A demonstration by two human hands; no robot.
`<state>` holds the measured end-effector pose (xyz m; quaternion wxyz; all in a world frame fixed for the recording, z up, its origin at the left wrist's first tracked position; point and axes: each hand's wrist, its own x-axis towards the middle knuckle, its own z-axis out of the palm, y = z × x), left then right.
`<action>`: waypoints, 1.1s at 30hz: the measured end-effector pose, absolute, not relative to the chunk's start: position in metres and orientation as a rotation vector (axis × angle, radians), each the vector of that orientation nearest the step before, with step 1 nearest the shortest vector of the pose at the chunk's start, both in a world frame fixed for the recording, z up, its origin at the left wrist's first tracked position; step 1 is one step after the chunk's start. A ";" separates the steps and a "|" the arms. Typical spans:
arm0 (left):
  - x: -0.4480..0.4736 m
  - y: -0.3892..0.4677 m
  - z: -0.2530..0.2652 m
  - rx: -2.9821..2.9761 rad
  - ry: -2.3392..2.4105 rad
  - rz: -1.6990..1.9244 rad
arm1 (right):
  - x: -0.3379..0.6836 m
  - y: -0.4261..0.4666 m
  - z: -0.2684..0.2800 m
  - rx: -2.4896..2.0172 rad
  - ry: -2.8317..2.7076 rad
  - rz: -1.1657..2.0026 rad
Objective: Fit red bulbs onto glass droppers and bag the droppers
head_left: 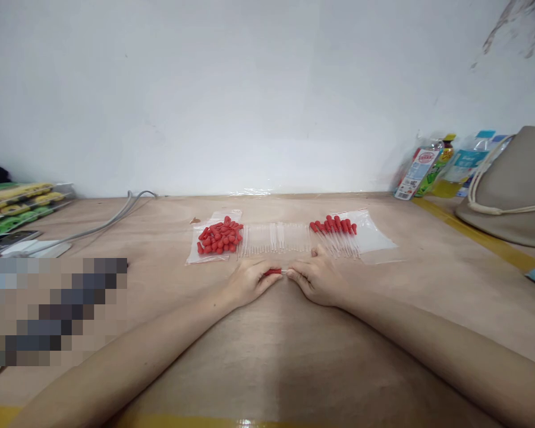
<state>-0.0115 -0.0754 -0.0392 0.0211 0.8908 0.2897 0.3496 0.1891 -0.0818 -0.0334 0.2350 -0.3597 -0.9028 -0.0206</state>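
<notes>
My left hand (251,280) pinches a red rubber dropper bulb (273,272) between thumb and fingers. My right hand (317,276) is closed on a thin glass dropper tube (284,271), whose end meets the bulb's mouth. How deep the tube sits in the bulb I cannot tell. Beyond my left hand, a pile of loose red bulbs (220,236) lies on a clear plastic bag (195,255). Bare glass tubes (274,238) lie side by side in the middle. Past my right hand are several droppers with red bulbs (336,224) fitted on their tubes, partly over another clear bag (374,235).
A grey cable (111,221) runs along the wooden table (232,368) at the left, near yellow and green packages (24,202) and a blurred-out patch (60,312). At the right stand a carton (418,172), bottles (461,169) and a beige bag (512,184). A white wall closes the back.
</notes>
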 end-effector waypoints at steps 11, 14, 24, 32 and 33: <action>-0.016 -0.075 -0.034 2.614 1.065 1.036 | 0.196 -0.080 -0.005 -1.011 -2.627 0.070; -0.020 -0.075 -0.034 2.575 1.176 1.007 | 0.215 -0.061 0.006 -1.282 -2.476 0.175; -0.020 -0.075 -0.033 2.596 1.149 0.877 | 0.256 -0.003 0.005 -2.117 -1.888 0.180; -0.019 -0.074 -0.033 2.620 1.108 0.900 | 0.249 -0.005 0.000 -2.220 -1.864 0.192; -0.019 -0.075 -0.033 2.619 1.108 0.895 | 0.249 -0.005 0.000 -2.220 -1.874 0.199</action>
